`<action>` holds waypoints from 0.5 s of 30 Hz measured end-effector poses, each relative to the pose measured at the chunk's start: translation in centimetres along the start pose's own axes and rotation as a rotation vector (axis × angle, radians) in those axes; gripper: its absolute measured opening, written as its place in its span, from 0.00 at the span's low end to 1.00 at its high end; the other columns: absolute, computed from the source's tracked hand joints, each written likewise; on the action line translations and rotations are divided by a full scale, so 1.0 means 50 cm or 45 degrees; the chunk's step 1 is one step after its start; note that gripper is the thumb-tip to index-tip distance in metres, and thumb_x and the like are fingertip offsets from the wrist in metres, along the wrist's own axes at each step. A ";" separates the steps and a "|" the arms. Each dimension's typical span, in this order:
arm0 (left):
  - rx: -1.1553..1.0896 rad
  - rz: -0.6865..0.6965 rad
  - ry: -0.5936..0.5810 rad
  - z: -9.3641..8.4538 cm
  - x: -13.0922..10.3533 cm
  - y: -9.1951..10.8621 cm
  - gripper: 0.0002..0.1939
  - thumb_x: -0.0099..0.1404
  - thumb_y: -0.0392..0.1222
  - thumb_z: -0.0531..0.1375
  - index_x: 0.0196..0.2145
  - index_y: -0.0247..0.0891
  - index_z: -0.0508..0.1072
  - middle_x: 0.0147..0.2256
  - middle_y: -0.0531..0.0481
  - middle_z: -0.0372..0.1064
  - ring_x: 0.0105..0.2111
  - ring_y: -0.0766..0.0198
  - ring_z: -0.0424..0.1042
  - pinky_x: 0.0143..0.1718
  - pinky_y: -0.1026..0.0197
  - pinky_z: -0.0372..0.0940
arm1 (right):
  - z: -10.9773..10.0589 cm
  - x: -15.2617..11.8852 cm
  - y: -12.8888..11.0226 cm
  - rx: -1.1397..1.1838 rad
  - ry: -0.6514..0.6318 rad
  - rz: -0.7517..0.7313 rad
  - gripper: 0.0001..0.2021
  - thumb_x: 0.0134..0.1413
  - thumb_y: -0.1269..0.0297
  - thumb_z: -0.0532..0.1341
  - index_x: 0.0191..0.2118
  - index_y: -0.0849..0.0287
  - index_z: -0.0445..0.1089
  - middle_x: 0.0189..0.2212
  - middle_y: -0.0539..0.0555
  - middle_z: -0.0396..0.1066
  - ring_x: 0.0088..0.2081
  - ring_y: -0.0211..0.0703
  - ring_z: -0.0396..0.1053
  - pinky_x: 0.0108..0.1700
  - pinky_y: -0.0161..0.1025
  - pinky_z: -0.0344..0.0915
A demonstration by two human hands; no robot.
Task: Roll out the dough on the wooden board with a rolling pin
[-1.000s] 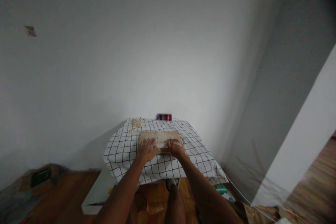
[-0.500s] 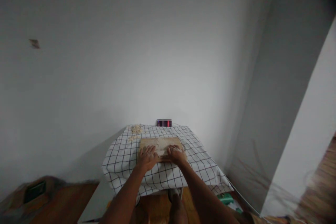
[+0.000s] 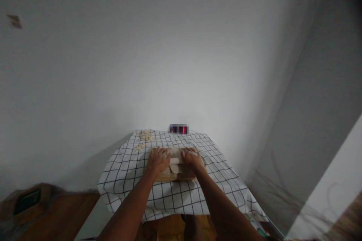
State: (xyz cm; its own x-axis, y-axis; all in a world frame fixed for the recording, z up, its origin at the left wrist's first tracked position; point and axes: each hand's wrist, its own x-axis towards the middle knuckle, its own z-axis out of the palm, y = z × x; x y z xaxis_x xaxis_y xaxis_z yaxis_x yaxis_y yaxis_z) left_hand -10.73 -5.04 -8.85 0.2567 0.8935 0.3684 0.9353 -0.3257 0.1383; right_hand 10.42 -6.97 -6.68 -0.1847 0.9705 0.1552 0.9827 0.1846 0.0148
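My left hand (image 3: 160, 158) lies palm down over the left part of a wooden board (image 3: 186, 176), its fingers stretched forward and slightly apart. On the right part of the board rests my right hand (image 3: 192, 157), also palm down with its fingers pointing forward. Both are dusted with something pale. Between them a pale, bar-like strip (image 3: 176, 161) crosses the board; whether it is dough or a rolling pin is unclear. Flat pale dough (image 3: 175, 168) shows just nearer than the strip. What lies under my palms is hidden.
A checked cloth (image 3: 124, 169) covers the table under the board. Pale dough pieces (image 3: 145, 135) lie at its back left. A small blurred dark and red object (image 3: 179, 129) stands at the back edge, against the wall (image 3: 175, 64).
Both hands have moved forward over the board, toward its far edge, and more of its near part shows. The head view has shifted, so the table looks larger.
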 end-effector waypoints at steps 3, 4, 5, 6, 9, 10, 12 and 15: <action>0.008 -0.020 -0.043 0.006 0.032 -0.011 0.25 0.86 0.50 0.51 0.67 0.44 0.81 0.70 0.41 0.77 0.76 0.38 0.68 0.77 0.31 0.59 | 0.003 0.041 0.010 0.022 0.070 0.020 0.21 0.83 0.64 0.50 0.62 0.53 0.79 0.70 0.65 0.76 0.75 0.57 0.67 0.69 0.58 0.70; 0.003 -0.037 -0.055 0.008 0.044 -0.014 0.25 0.86 0.51 0.51 0.67 0.44 0.81 0.71 0.41 0.77 0.76 0.39 0.67 0.77 0.32 0.59 | 0.005 0.054 0.012 0.018 0.078 0.027 0.21 0.83 0.64 0.50 0.63 0.53 0.79 0.70 0.65 0.76 0.75 0.57 0.67 0.68 0.57 0.70; -0.009 -0.059 -0.059 0.010 0.057 -0.017 0.26 0.86 0.52 0.51 0.68 0.44 0.81 0.71 0.41 0.76 0.76 0.39 0.67 0.77 0.32 0.60 | 0.007 0.067 0.014 0.013 0.083 0.034 0.21 0.83 0.64 0.50 0.63 0.54 0.79 0.70 0.65 0.76 0.75 0.57 0.68 0.68 0.57 0.71; -0.026 -0.083 -0.059 0.011 0.070 -0.020 0.26 0.87 0.52 0.50 0.68 0.44 0.80 0.72 0.41 0.76 0.77 0.39 0.66 0.77 0.32 0.60 | 0.008 0.079 0.016 0.014 0.089 0.042 0.21 0.83 0.64 0.50 0.63 0.54 0.79 0.70 0.65 0.77 0.74 0.58 0.69 0.67 0.56 0.71; -0.047 -0.114 -0.014 0.013 0.105 -0.026 0.25 0.87 0.50 0.51 0.67 0.41 0.81 0.69 0.38 0.78 0.75 0.39 0.68 0.75 0.33 0.62 | 0.010 0.112 0.020 0.066 0.087 0.098 0.22 0.84 0.62 0.49 0.63 0.54 0.79 0.67 0.65 0.79 0.70 0.57 0.73 0.67 0.53 0.71; -0.037 -0.114 0.010 0.014 0.115 -0.027 0.25 0.87 0.49 0.50 0.65 0.40 0.82 0.67 0.36 0.80 0.74 0.40 0.70 0.74 0.34 0.63 | 0.008 0.122 0.022 0.092 0.084 0.124 0.23 0.84 0.61 0.48 0.63 0.54 0.79 0.66 0.65 0.79 0.69 0.56 0.74 0.66 0.53 0.71; 0.010 -0.094 0.049 0.013 0.132 -0.029 0.24 0.87 0.46 0.50 0.60 0.37 0.84 0.61 0.33 0.83 0.68 0.42 0.76 0.70 0.37 0.67 | 0.004 0.140 0.024 0.128 0.072 0.163 0.24 0.85 0.60 0.46 0.64 0.54 0.78 0.65 0.64 0.80 0.67 0.56 0.76 0.65 0.51 0.71; 0.062 -0.063 0.066 0.010 0.149 -0.031 0.24 0.87 0.43 0.49 0.56 0.34 0.85 0.54 0.30 0.85 0.60 0.42 0.80 0.62 0.42 0.72 | -0.002 0.163 0.028 0.107 0.072 0.170 0.24 0.85 0.61 0.45 0.66 0.55 0.76 0.65 0.66 0.79 0.65 0.56 0.76 0.63 0.49 0.72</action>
State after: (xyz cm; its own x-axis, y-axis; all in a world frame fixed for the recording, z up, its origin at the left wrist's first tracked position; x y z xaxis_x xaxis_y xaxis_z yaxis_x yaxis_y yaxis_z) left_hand -10.14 2.27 -6.77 0.1983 0.8906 0.4092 0.9576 -0.2650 0.1128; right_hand 10.29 1.18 -5.32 -0.0489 0.9774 0.2056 0.9934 0.0690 -0.0919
